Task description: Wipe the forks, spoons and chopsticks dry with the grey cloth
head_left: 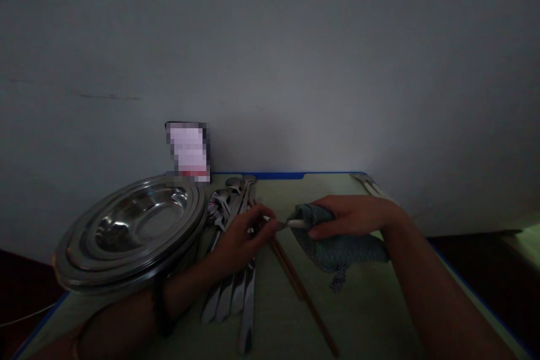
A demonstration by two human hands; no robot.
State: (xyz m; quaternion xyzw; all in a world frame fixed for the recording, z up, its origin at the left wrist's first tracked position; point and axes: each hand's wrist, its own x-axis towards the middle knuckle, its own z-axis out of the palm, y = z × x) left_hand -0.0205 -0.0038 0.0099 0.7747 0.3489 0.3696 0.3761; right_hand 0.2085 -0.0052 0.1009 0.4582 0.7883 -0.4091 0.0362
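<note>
My left hand (242, 236) pinches one end of a small utensil with a white part (297, 223) above the table's middle. My right hand (352, 216) is closed around a grey cloth (337, 250) that wraps the utensil's other end. Under my left hand lies a row of metal spoons (230, 208), handles pointing toward me. A pair of brown chopsticks (301, 287) lies slanted on the table between my forearms. The light is dim.
A stack of steel plates (126, 230) sits at the table's left. A blurred card (188, 152) leans on the grey wall behind. More metal cutlery (371, 184) lies at the far right corner. The table (371, 315) has a blue edge.
</note>
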